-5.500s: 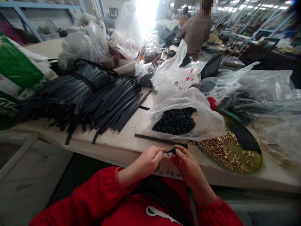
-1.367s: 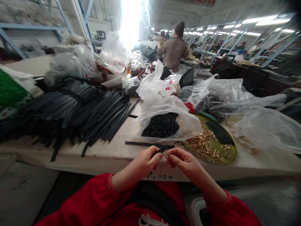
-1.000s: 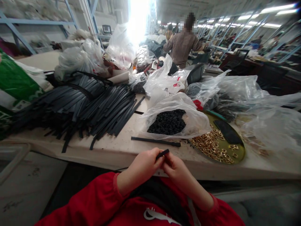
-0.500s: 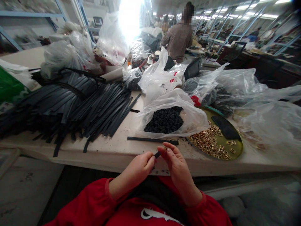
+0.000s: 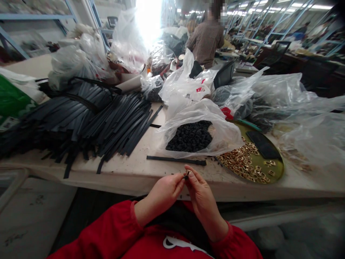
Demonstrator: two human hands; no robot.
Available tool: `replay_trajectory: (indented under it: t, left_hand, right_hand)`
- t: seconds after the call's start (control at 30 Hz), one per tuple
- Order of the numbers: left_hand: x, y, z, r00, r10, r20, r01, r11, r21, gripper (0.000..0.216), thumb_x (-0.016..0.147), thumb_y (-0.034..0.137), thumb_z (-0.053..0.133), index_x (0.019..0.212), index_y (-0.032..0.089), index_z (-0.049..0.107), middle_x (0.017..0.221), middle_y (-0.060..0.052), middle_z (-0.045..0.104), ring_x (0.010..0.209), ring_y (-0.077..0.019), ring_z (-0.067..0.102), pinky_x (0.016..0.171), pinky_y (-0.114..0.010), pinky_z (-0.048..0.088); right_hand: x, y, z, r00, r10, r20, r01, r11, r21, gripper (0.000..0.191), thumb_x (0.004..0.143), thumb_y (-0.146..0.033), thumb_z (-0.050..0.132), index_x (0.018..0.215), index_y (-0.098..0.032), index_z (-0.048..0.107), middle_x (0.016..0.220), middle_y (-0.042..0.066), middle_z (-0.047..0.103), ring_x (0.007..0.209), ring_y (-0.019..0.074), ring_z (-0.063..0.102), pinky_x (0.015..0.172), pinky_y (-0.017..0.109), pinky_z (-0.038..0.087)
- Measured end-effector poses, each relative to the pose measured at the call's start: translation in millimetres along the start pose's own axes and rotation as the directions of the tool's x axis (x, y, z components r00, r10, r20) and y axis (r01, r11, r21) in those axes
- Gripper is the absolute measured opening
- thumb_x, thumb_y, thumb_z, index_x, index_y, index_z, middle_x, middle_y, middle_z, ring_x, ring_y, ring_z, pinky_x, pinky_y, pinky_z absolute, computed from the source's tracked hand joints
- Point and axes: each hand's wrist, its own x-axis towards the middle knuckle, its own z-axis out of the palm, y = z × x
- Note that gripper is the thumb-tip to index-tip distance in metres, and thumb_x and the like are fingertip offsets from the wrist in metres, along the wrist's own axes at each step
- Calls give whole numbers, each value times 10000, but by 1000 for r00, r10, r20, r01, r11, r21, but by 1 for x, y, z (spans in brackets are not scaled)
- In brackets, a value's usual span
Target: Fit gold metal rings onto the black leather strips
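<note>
My left hand (image 5: 165, 189) is closed in a pinch on a black strap, whose end (image 5: 185, 177) pokes out past the fingertips. Facing it, my right hand (image 5: 201, 190) pinches a small gold-coloured buckle (image 5: 188, 172) between thumb and fingers. Strap end and buckle meet at the fingertips; whether the strap is through the buckle is too small to tell. Just beyond my hands lies a single black strap (image 5: 174, 159) on the table. Behind it, an open plastic bag (image 5: 226, 138) holds many small black loops (image 5: 190, 136).
A round yellowish tray (image 5: 277, 172) at right carries loose gold buckles (image 5: 242, 162) and a dark flat object (image 5: 263, 144). Bundled black straps (image 5: 126, 126) cover the table's left. Clear plastic bags (image 5: 277, 90) crowd the back. A person (image 5: 206, 41) stands beyond the table.
My left hand has moved right, bringing the strap end against the buckle in my right hand. Less of the strap shows now. The whole view has shifted slightly.
</note>
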Motion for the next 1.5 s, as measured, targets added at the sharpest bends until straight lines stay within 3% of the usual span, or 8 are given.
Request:
replay_trajectory:
  t: [0.27, 0.37, 0.53, 0.73, 0.97, 1.17, 1.4, 1.5]
  left_hand:
    - [-7, -3, 4, 1000, 1, -26, 0, 999, 53, 281, 901, 309, 310, 765, 175, 516, 721, -21, 572, 641, -138, 507, 570, -234, 336]
    - [-9, -2, 7, 999, -5, -52, 8, 999, 53, 278, 904, 305, 300, 784, 176, 515, 738, -25, 579, 649, -140, 513, 580, -238, 343]
    - [-12, 3, 7, 997, 3, -79, -3, 1000, 8, 274, 904, 298, 297, 815, 173, 524, 777, -37, 593, 689, -147, 525, 610, -248, 360]
    - [-14, 3, 3, 997, -16, -76, 14, 1000, -21, 288, 904, 307, 287, 800, 170, 518, 740, -30, 579, 646, -135, 503, 583, -245, 345]
    - [-16, 8, -6, 996, -70, 51, 77, 987, -143, 234, 871, 304, 351, 721, 176, 477, 624, 19, 519, 563, -110, 470, 514, -220, 304]
    - [-14, 9, -7, 978, -183, 101, 209, 885, -416, 227, 845, 378, 391, 776, 170, 452, 570, 50, 493, 497, -85, 446, 472, -195, 334]
    - [-11, 6, -7, 945, -242, 222, 326, 766, -554, 154, 800, 296, 412, 732, 160, 434, 647, 24, 562, 380, -36, 415, 384, -165, 316]
    - [-11, 5, -6, 923, -299, 244, 385, 745, -544, 158, 787, 301, 417, 710, 164, 425, 601, 35, 545, 365, -34, 392, 364, -157, 288]
  right_hand:
    - [-4, 5, -8, 985, -170, -15, 158, 942, -297, 235, 715, -350, 633, 921, -243, 668, 892, -8, 663, 819, 141, 559, 794, 285, 411]
    - [-8, 3, -7, 989, -141, -33, 129, 960, -247, 238, 701, -342, 649, 915, -238, 666, 842, -12, 664, 722, 122, 558, 717, 266, 431]
    - [-13, -4, 0, 1000, -24, -15, 24, 999, 28, 216, 653, -292, 697, 863, -257, 665, 733, -36, 649, 607, 92, 552, 607, 229, 450]
    - [-16, -1, -3, 990, -129, 54, 137, 973, -186, 190, 682, -289, 680, 859, -220, 666, 780, -15, 658, 694, 107, 560, 673, 235, 447]
    - [-9, -12, -5, 998, -39, -52, 41, 999, 33, 231, 620, -286, 732, 814, -220, 625, 681, -64, 584, 539, 53, 501, 546, 180, 421]
    - [-17, 5, -6, 993, -65, 101, 81, 984, -160, 167, 720, -324, 645, 700, -190, 547, 626, -52, 545, 572, 90, 495, 574, 224, 408]
    - [-19, 7, -9, 991, -46, 122, 76, 965, -250, 195, 814, -379, 496, 746, -197, 514, 644, -41, 530, 583, 107, 486, 576, 244, 394]
    - [-21, 4, -12, 974, -175, 143, 222, 863, -454, 172, 805, -355, 500, 748, -196, 528, 654, -27, 532, 602, 120, 478, 584, 252, 384]
